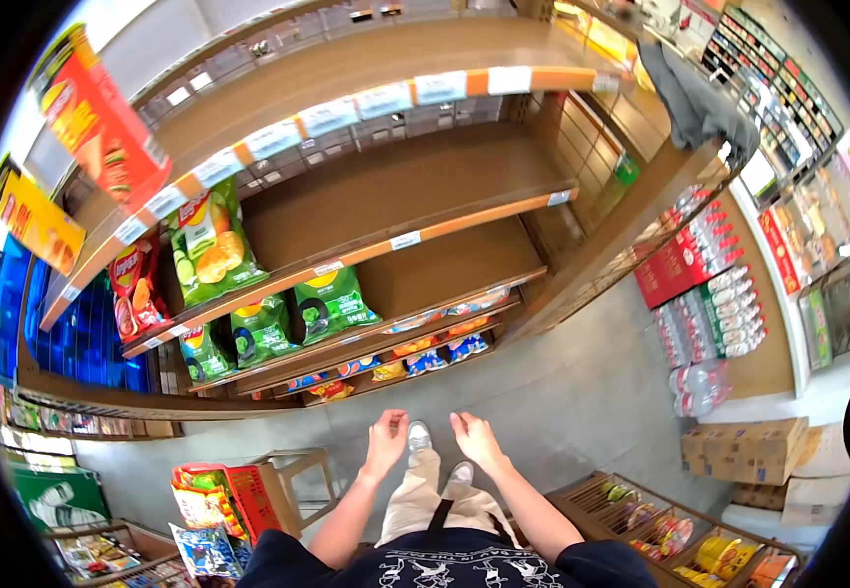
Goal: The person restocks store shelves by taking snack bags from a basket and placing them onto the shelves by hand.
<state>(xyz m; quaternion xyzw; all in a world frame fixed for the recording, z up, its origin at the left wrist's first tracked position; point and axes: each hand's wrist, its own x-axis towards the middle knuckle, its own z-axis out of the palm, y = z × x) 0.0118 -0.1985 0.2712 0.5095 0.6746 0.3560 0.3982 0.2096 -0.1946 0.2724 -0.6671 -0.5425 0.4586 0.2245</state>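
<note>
Brown shelf rack (395, 201) carries, toward its left end, four green chip bags (334, 304), one red chip bag (137, 294) and two tall packs (101, 122), one red, one yellow. Before the rack, touching none of it, the left hand (387, 443) and right hand (477, 438) are loosely curled, partly open.

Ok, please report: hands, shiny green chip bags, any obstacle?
Left hand and right hand: apart, no object visible in either. Green chip bags: on brown shelves, untouched. Red plastic basket: left side, not between hands and shelves.
</note>
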